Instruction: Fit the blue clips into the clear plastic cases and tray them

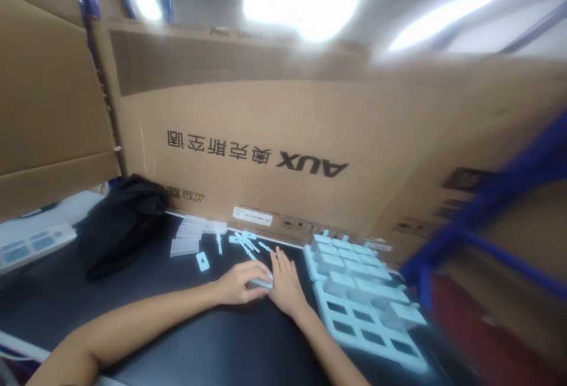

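My left hand (246,283) is curled around a small light-blue plastic piece (263,281), thumb below and fingers above. Its far end meets the palm side of my right hand (284,280), whose fingers stretch out forward over the black tabletop (230,339). Much of the piece is hidden by the fingers. Just beyond the hands lies a loose pile of light-blue sticks (244,243). To their left are a single stick (219,243) and a flat light-blue plate with a slot (202,261). Pale translucent plastic pieces (185,246) rest behind that plate.
Right of my hands, light-blue trays (349,346) have rectangular openings, several filled with blue mould pieces (365,284). A black cloth bag (126,221) and a white compartmented frame (38,247) are at left. A large cardboard sheet (248,114) stands behind; a blue metal frame (482,197) is at right.
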The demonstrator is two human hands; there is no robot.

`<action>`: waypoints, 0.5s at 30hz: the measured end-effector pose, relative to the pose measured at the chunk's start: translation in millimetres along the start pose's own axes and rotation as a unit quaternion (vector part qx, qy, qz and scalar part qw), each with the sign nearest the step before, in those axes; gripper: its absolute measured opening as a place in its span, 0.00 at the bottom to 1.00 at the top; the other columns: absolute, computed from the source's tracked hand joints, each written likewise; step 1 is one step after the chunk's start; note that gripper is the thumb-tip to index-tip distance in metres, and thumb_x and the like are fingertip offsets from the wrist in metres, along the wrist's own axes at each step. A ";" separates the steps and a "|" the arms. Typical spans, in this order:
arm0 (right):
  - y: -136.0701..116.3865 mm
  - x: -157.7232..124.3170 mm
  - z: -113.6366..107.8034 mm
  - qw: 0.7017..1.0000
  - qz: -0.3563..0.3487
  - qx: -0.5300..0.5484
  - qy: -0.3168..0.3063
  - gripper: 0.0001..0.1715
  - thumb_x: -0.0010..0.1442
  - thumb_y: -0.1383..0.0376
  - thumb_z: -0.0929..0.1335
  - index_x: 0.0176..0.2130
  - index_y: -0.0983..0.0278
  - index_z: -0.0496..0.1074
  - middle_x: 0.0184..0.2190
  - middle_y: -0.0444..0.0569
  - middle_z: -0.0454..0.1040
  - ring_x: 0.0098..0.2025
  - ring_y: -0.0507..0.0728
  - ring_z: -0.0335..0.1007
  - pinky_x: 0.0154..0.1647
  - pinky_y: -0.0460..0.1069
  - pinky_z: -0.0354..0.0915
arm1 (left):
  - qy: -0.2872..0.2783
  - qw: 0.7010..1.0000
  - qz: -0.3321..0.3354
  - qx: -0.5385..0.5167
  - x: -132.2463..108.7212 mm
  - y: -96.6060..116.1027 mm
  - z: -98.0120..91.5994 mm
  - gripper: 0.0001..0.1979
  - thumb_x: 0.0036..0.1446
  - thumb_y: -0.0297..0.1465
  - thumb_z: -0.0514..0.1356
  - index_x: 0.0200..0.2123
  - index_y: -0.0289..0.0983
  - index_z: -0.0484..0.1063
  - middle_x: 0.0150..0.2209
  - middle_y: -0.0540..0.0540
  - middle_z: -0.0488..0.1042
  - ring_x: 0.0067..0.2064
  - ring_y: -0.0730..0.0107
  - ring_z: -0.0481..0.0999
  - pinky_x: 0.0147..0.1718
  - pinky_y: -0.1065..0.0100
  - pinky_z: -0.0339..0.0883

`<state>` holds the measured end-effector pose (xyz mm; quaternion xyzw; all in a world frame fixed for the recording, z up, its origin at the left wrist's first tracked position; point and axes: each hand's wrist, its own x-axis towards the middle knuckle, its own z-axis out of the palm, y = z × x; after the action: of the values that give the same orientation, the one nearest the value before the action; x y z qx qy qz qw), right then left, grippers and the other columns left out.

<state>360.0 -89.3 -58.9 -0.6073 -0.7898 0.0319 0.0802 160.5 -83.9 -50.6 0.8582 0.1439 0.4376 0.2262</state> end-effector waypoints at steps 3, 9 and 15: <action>-1.8 1.3 -2.8 1.000 0.009 -0.016 -0.021 0.44 0.65 0.66 0.60 0.76 0.75 0.54 0.78 0.63 0.47 0.80 0.69 0.41 0.78 0.68 0.41 | -0.012 1.000 -0.010 0.005 0.4 3.0 -1.3 0.15 0.69 0.40 0.63 0.48 0.35 0.77 0.50 0.35 0.81 0.52 0.61 0.82 0.53 0.58 0.78; 12.6 -4.1 3.4 0.994 -0.052 -0.030 0.094 0.29 0.67 0.70 0.60 0.62 0.65 0.75 0.58 0.61 0.76 0.61 0.65 0.71 0.63 0.60 0.65 | -0.044 0.998 -0.004 0.041 -2.8 1.7 1.0 0.19 0.62 0.32 0.63 0.57 0.38 0.74 0.54 0.36 0.81 0.58 0.58 0.81 0.58 0.57 0.77; 36.2 -10.9 24.6 0.982 -0.079 0.056 0.161 0.25 0.69 0.72 0.57 0.55 0.69 0.76 0.44 0.60 0.77 0.48 0.63 0.75 0.52 0.57 0.72 | -0.125 0.988 -0.013 0.085 -4.4 5.2 1.8 0.20 0.65 0.34 0.60 0.59 0.39 0.72 0.55 0.39 0.82 0.57 0.61 0.82 0.56 0.64 0.77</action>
<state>393.2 -89.3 -89.4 -0.5344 -0.8091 -0.0286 0.2430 159.7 -90.8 -51.8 0.9205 0.1627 0.3096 0.1744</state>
